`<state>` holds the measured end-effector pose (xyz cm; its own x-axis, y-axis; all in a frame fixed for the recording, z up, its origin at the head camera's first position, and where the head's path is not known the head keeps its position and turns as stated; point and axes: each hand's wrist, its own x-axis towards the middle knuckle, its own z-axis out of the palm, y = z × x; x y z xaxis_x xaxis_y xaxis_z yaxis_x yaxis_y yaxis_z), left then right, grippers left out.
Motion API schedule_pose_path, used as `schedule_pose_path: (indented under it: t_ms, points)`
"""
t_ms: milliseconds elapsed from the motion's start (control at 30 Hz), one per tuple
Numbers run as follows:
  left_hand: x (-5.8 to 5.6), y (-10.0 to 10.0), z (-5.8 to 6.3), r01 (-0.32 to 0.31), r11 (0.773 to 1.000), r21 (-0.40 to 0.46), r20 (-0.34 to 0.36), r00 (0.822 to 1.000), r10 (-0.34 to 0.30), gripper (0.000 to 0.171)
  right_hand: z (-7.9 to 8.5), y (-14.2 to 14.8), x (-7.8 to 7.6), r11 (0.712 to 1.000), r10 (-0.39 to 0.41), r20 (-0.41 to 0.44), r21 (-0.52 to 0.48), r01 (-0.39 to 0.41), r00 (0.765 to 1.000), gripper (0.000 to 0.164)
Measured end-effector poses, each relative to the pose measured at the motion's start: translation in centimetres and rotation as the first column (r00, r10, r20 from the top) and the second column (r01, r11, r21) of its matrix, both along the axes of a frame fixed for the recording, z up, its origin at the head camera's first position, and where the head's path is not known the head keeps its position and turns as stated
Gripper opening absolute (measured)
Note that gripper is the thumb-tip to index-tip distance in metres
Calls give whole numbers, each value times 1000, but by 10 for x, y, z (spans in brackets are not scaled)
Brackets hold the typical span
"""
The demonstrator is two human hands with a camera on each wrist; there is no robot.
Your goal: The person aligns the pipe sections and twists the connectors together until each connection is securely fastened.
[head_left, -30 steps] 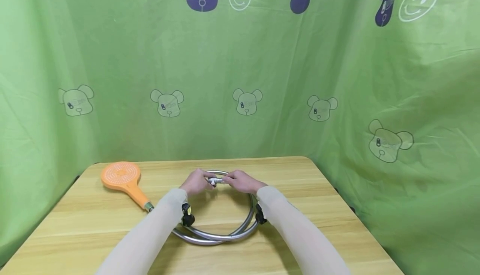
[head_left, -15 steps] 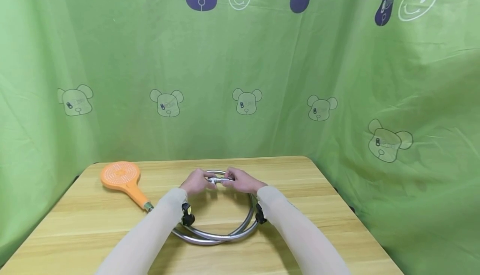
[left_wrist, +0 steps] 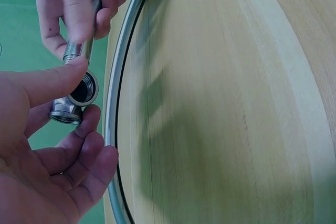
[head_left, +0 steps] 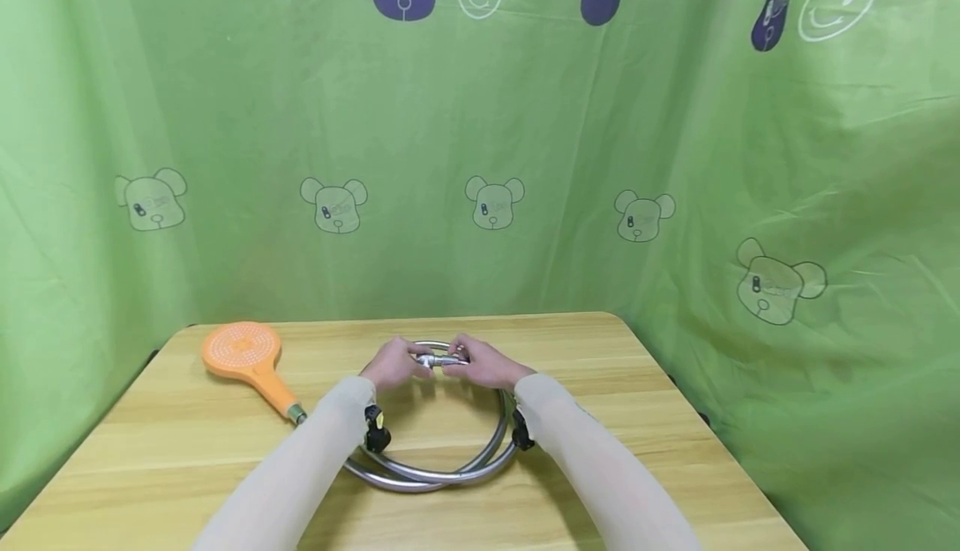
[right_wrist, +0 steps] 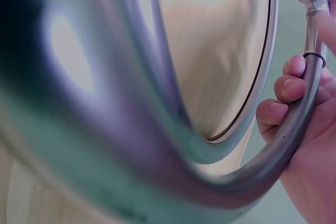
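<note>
My left hand (head_left: 393, 363) pinches a small chrome tee fitting (left_wrist: 67, 109) between thumb and fingers. In the left wrist view a threaded opening of the fitting faces the camera. My right hand (head_left: 483, 363) holds the end of a silver shower hose (right_wrist: 299, 108), its fingers curled round the hose and its metal end piece. That end meets the fitting, with some thread showing at the joint; how tightly they are joined I cannot tell. Both hands are above the far middle of the table, and the hose loops round below them.
An orange shower head (head_left: 242, 349) lies at the table's far left, its handle joined to the hose's other end. Coils of hose rest on the wooden table (head_left: 622, 451). A green printed curtain (head_left: 420, 117) hangs behind and at both sides.
The right hand's fingers and thumb have shifted their hold around the hose end, with the index finger now higher. The left hand, shower head and coils stay where they were.
</note>
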<state>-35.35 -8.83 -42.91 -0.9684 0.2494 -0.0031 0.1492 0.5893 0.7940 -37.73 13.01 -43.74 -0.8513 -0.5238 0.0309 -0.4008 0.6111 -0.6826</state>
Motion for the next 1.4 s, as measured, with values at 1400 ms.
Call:
schedule_pose_path:
  t_ms: [1400]
  points:
    - [-2,2,-2,-36,999,1,6,999,36,41,0,1,-2,997,13,-38,75,-10,999,36]
